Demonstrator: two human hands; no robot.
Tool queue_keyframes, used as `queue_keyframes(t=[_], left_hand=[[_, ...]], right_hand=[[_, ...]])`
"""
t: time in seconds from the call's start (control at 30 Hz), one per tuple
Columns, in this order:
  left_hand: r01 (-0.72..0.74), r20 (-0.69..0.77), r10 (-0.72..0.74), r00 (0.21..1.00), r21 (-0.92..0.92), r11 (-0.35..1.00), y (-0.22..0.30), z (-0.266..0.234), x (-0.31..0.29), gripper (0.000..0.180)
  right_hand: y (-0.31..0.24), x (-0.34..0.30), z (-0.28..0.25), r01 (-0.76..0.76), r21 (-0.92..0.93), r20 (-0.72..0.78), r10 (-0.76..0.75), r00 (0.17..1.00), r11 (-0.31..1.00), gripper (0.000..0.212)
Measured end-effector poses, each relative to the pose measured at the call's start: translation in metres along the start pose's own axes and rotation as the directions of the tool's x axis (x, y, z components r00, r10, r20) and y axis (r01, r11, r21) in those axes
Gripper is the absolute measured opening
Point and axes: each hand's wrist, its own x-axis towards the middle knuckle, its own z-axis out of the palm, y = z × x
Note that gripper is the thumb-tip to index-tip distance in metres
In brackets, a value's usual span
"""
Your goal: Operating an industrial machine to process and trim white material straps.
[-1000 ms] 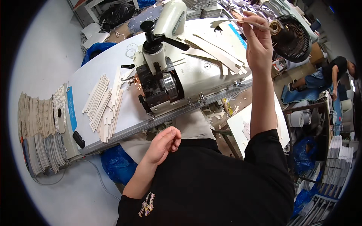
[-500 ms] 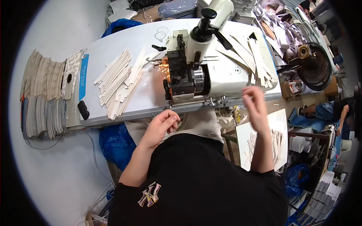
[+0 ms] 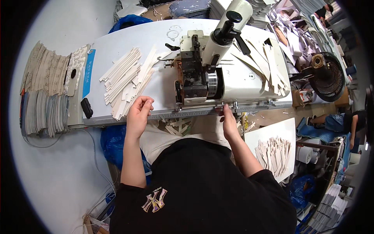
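Along the front edge of the white worktable, my left hand (image 3: 138, 113) is raised with its fingers curled in and thumb against them. Nothing shows in it, and it is beside a pile of pale flat strips (image 3: 124, 84). My right hand (image 3: 230, 121) has its fingertips on a small metal adjusting knob (image 3: 224, 105) at the front of a white industrial machine, which looks like a skiving machine (image 3: 245, 84). Its black head (image 3: 194, 72) and shiny metal drum (image 3: 212, 84) stand between my hands. My fingers partly hide the knob.
More pale strips (image 3: 274, 72) lie on the machine's right end. A white board with cut strips (image 3: 286, 126) is at lower right. A black fan (image 3: 327, 75) stands further right, with a person's arm (image 3: 353, 130) beyond. Stacked grey sheets (image 3: 44, 115) are at the left.
My left hand has moved left and up toward the strip pile. My right hand has come down and left onto the knob. Orange sparks beside the machine head are gone.
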Motion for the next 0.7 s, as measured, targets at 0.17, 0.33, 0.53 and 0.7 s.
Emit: queue_keyframes(t=[0.17, 0.33, 0.53, 0.7], left_hand=[[0.014, 0.034, -0.013, 0.999, -0.021, 1.0, -0.005, 0.006, 0.001, 0.017], [0.029, 0.054, -0.029, 0.998, 0.001, 1.0, -0.004, 0.003, 0.007, 0.018], [0.028, 0.056, -0.03, 0.998, 0.037, 0.999, -0.006, 0.003, 0.005, 0.02], [0.002, 0.058, -0.004, 0.998, 0.033, 0.999, -0.011, 0.003, 0.005, 0.018]], right_hand=[[-0.002, -0.001, -0.001, -0.022, 0.013, -0.02, 0.022, 1.0, 1.0, 0.061], [0.008, 0.004, -0.006, -0.018, -0.01, -0.01, 0.018, 1.0, 1.0, 0.061], [0.009, 0.006, -0.008, -0.023, 0.03, 0.015, 0.022, 1.0, 0.999, 0.062], [0.004, 0.002, -0.005, -0.008, 0.13, 0.06, 0.0, 0.998, 0.991, 0.063]])
